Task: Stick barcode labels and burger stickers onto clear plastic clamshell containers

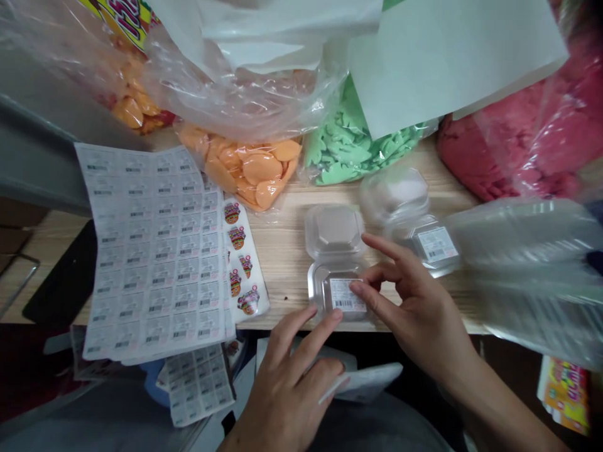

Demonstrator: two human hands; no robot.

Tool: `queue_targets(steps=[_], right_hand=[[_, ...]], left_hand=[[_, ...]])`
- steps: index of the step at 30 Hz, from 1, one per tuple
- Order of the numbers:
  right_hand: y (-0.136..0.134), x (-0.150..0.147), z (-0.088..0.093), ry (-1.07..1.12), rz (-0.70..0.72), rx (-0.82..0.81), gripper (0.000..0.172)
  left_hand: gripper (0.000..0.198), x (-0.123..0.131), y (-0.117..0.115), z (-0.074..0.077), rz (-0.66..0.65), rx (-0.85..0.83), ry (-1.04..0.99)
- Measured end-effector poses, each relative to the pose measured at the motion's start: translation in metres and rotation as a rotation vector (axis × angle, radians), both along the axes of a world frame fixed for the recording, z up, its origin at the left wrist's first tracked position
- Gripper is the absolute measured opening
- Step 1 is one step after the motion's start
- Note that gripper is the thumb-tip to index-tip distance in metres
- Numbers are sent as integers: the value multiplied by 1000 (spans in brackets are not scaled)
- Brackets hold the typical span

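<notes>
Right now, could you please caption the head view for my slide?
Right hand touches a barcode label in an open plastic clamshell; left hand reaches its front edge.

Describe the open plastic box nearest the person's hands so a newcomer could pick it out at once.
On the wooden table, right of the big sheet of barcode stickers, sits an open clear plastic box. Unlike the similar box beside it, it has the right hand's thumb on its barcode label.
</notes>
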State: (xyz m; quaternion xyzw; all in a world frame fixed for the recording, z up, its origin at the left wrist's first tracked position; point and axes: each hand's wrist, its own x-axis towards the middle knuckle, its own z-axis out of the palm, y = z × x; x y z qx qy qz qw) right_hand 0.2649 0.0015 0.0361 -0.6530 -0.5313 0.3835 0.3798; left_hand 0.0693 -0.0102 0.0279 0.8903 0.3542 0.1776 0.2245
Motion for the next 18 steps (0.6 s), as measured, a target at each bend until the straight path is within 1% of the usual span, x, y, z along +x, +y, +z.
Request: queue_targets(steps=[2, 5, 6, 8, 10, 12, 13, 15, 17, 18], right_hand=[[1, -2, -1, -178, 32, 73, 53], [4, -5, -4, -562, 87, 191, 53], [5, -4, -5, -656, 67, 215, 54], [8, -2, -7, -735, -12, 245, 58], [8, 3, -9, -695, -56, 270, 58], [6, 9, -9, -625, -23, 299, 55], [4, 12, -10, -580, 31, 292, 54], [1, 16, -11, -466, 194, 242, 54], [-1, 19, -13, -364, 359, 179, 59], [-1, 20, -14, -325, 409, 164, 62]], left_hand=[[17, 1, 3, -1, 0, -17, 30], [15, 3, 5, -2, 19, -14, 41], [16, 4, 5, -2, 16, -17, 43], [18, 6, 5, -2, -1, -32, 42], [19, 7, 4, -3, -20, -49, 37], [17, 5, 2, -6, -25, -56, 25], [16, 4, 0, -9, -15, -58, 17], [12, -1, -4, -15, 29, -85, 7], [10, -6, -9, -21, 71, -148, 6], [10, -8, -11, -23, 76, -182, 7]])
